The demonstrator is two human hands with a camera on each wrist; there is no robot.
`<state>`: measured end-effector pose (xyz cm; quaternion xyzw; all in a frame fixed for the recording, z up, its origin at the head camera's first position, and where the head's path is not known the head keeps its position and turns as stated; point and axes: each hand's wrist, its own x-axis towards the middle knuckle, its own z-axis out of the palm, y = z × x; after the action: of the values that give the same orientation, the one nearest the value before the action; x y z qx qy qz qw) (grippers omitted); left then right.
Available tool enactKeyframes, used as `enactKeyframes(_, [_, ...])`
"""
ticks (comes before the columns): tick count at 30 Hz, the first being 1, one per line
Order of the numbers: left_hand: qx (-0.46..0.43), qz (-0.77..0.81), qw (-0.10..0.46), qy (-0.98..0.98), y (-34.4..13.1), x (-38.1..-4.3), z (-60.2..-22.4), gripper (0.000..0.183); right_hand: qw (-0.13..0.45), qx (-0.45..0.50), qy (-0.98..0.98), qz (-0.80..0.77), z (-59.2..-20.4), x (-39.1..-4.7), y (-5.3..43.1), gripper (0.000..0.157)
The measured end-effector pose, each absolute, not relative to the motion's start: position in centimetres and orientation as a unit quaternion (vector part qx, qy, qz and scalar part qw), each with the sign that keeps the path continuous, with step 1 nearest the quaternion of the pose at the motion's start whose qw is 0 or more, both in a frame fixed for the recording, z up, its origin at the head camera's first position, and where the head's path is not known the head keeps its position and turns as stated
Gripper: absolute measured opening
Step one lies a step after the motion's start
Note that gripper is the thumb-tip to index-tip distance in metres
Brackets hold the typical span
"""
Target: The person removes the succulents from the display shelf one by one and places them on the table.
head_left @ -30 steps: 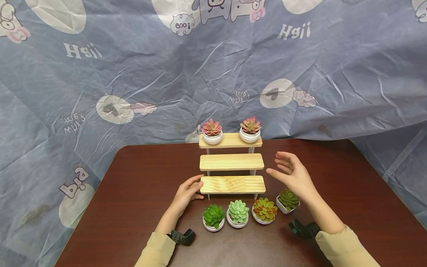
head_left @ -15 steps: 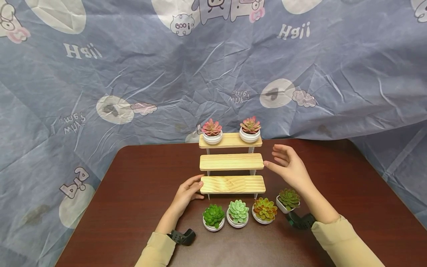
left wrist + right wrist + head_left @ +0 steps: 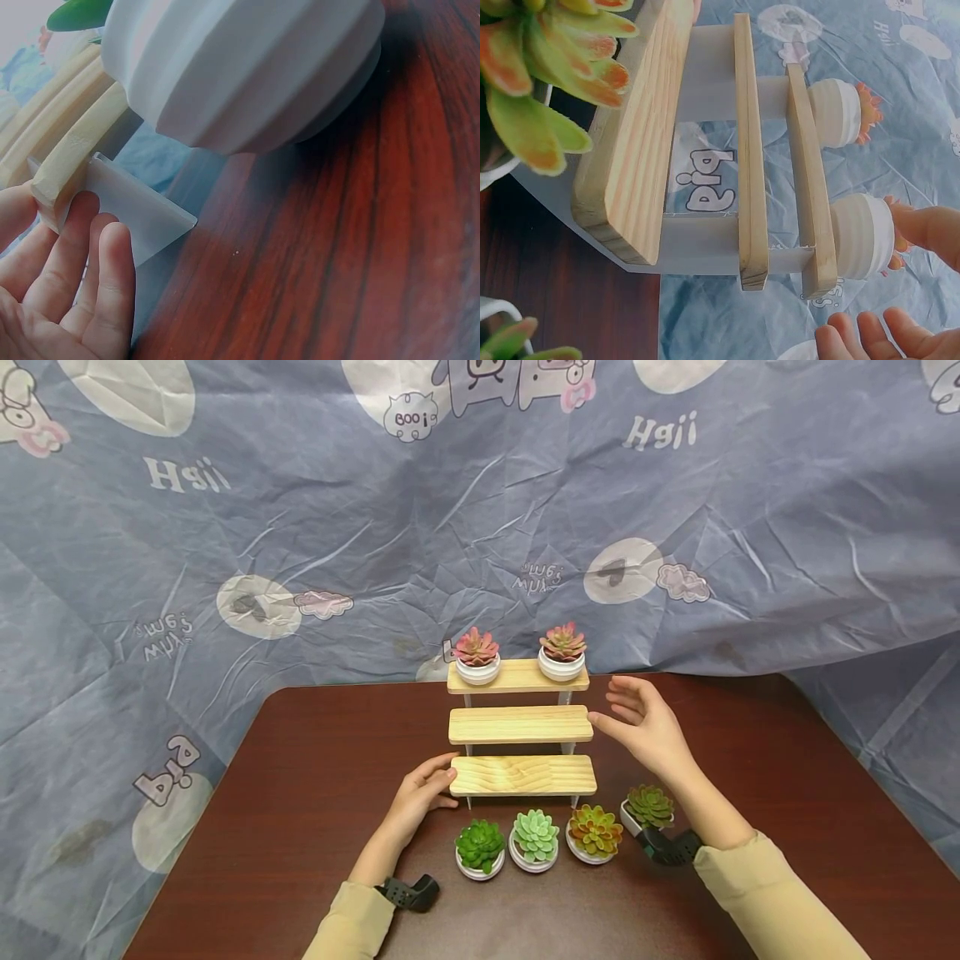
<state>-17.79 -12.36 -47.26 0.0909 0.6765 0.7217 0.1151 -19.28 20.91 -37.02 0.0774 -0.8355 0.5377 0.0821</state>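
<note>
A three-tier wooden shelf stand with clear side supports stands at the centre of the table. My left hand grips the left end of its lowest shelf; the left wrist view shows the thumb at the board's end and fingers beside the clear support. My right hand is raised to the right of the stand, holding nothing, thumb near the middle shelf's end. On the top shelf sit two pink succulents in white pots, one on the left and one on the right.
In front of the stand are a dark green succulent, a pale green one and an orange-green one, all in white pots. Another potted succulent stands by the right forearm. A blue printed cloth hangs behind the table.
My right hand has moved up and slightly left, towards the ends of the upper shelves. The left hand, the stand and the pots have stayed put.
</note>
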Motion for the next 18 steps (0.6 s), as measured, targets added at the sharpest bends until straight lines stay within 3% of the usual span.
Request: enactKeyframes(18, [0.089,0.721,0.116,0.678,-12.4,-17.7,-47.1,0.043,0.091,0.083,-0.826,0.549,-36.3,-20.7,20.1,0.072])
